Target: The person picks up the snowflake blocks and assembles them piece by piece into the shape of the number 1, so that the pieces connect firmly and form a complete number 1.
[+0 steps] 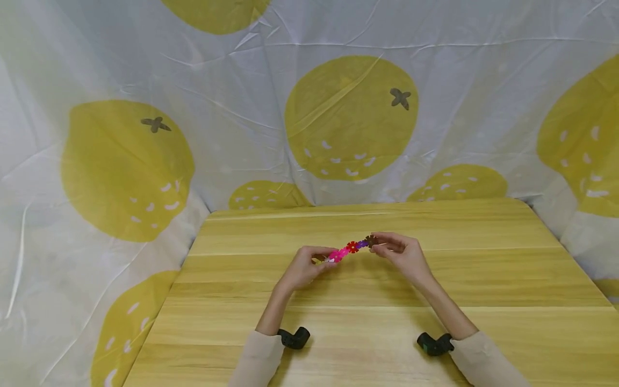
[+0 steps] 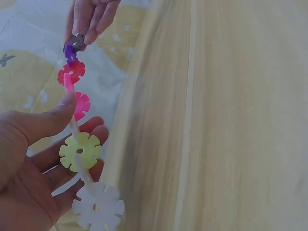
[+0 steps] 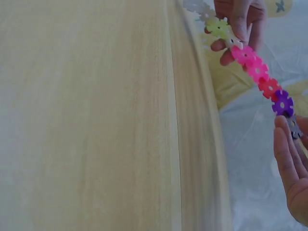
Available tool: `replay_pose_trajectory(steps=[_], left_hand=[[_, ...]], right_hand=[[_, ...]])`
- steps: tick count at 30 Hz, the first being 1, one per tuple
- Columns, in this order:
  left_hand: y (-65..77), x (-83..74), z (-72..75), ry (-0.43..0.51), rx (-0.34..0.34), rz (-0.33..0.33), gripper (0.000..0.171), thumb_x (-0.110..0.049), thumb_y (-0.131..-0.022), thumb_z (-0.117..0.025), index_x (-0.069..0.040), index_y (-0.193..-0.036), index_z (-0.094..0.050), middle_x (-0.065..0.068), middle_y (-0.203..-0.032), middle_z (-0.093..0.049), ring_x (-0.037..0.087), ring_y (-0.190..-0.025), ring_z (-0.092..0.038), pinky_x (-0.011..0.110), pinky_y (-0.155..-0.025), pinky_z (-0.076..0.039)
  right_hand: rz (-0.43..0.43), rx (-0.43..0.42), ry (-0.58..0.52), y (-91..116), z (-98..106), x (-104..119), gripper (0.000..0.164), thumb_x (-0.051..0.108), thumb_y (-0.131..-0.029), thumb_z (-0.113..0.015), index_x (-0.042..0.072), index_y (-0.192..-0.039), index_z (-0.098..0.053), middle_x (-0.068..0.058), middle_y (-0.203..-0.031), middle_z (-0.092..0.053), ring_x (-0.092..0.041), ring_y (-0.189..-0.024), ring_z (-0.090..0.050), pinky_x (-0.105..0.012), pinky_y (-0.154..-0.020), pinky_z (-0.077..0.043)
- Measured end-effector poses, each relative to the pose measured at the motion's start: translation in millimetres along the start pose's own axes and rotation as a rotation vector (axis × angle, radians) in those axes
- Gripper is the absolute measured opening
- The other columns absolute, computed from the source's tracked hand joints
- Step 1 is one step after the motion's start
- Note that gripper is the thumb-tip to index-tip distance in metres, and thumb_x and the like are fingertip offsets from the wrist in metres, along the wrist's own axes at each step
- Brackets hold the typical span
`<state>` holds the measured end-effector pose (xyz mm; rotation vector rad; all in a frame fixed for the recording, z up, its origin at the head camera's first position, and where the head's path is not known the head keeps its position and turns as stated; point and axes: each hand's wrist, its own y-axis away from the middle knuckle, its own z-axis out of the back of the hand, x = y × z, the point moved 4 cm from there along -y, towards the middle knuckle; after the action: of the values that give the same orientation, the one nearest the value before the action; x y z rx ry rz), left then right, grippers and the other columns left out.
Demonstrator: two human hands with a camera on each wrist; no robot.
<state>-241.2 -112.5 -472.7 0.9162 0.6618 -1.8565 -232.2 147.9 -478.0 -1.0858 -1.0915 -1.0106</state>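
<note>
Both hands hold a chain of interlocking plastic snowflake discs [image 1: 352, 247] above the wooden table. My left hand [image 1: 302, 267] pinches it between thumb and fingers near a bright pink disc [image 3: 258, 64]. Past that grip, a pale yellow disc [image 2: 90, 156] and a white disc [image 2: 109, 208] lie along the left fingers and palm. At the chain's other end, my right hand [image 1: 407, 258] pinches a brown disc [image 1: 371, 240] by its edge. A purple disc [image 3: 288, 100] and a red disc [image 2: 77, 76] link the brown end to the pink part.
The wooden table [image 1: 387, 333] spreads beneath both hands. Behind it hangs a pale cloth [image 1: 232, 107] printed with large yellow fruit. Black wrist devices stick out at the left cuff [image 1: 263, 349] and the right cuff [image 1: 476, 352].
</note>
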Motion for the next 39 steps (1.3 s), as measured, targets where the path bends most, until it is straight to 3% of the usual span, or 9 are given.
replay_pose_trajectory(steps=[7,10,16,22,29,34,39], left_hand=[[-5.9,-9.1,-6.3,0.129,-0.084,0.006,0.038,-0.011,-0.096,-0.073,-0.008,-0.134,-0.07,0.015,-0.114,-0.076,0.027,-0.099,-0.071,0.021,-0.071,-0.054],[-8.7,-11.6,-13.2,0.219,-0.092,0.018,0.042,-0.01,-0.098,-0.072,-0.005,-0.138,-0.066,0.02,-0.108,-0.076,0.03,-0.094,-0.072,0.019,-0.066,-0.05],[-13.4,-17.6,-28.7,0.301,-0.089,0.03,0.045,-0.011,-0.101,-0.067,-0.003,-0.144,-0.06,0.023,-0.109,-0.075,0.03,-0.092,-0.076,0.018,-0.07,-0.053],[-16.6,-20.4,-37.5,0.317,-0.107,0.04,0.043,-0.011,-0.102,-0.064,-0.002,-0.144,-0.059,0.024,-0.112,-0.074,0.035,-0.099,-0.076,0.02,-0.073,-0.055],[-16.7,-19.7,-42.5,0.338,-0.037,0.064,0.05,-0.016,-0.106,-0.059,-0.004,-0.153,-0.048,0.022,-0.124,-0.072,0.033,-0.115,-0.072,0.035,-0.095,-0.059],[-14.8,-20.5,-43.6,0.344,0.009,0.003,0.061,-0.011,-0.107,-0.057,-0.018,-0.163,-0.033,0.023,-0.128,-0.07,0.034,-0.118,-0.07,0.033,-0.092,-0.058],[-14.3,-20.3,-46.1,0.374,0.022,-0.009,0.062,-0.009,-0.107,-0.055,-0.025,-0.163,-0.034,0.022,-0.129,-0.069,0.032,-0.119,-0.069,0.028,-0.091,-0.057]], right_hand=[[-0.02,-0.06,0.129,3.1,-7.9,-1.5,0.048,0.002,-0.1,-0.065,-0.002,-0.146,-0.053,-0.032,-0.126,-0.067,-0.024,-0.098,-0.077,-0.024,-0.084,-0.061],[-0.015,-0.026,0.158,5.3,-18.0,-0.4,0.048,0.003,-0.098,-0.068,-0.002,-0.144,-0.055,-0.029,-0.12,-0.07,-0.029,-0.095,-0.077,-0.024,-0.08,-0.061],[0.013,0.075,0.162,8.9,-38.7,3.5,0.054,0.01,-0.094,-0.076,0.001,-0.144,-0.057,-0.023,-0.116,-0.074,-0.027,-0.091,-0.077,-0.023,-0.073,-0.059],[0.006,0.057,0.187,8.8,-45.0,2.4,0.06,0.009,-0.091,-0.079,0.005,-0.146,-0.056,-0.021,-0.111,-0.075,-0.015,-0.083,-0.074,-0.021,-0.072,-0.059],[-0.026,0.062,0.169,8.0,-46.3,0.8,0.065,0.008,-0.09,-0.08,0.002,-0.148,-0.052,-0.022,-0.107,-0.074,-0.01,-0.072,-0.068,-0.021,-0.065,-0.057],[-0.031,0.058,0.179,7.7,-43.5,1.3,0.064,0.006,-0.089,-0.08,0.005,-0.147,-0.054,-0.019,-0.106,-0.074,-0.013,-0.07,-0.069,-0.021,-0.062,-0.056],[-0.01,0.061,0.192,8.2,-40.6,0.7,0.065,0.003,-0.088,-0.081,0.002,-0.147,-0.054,-0.019,-0.105,-0.074,-0.011,-0.075,-0.07,-0.021,-0.066,-0.057]])
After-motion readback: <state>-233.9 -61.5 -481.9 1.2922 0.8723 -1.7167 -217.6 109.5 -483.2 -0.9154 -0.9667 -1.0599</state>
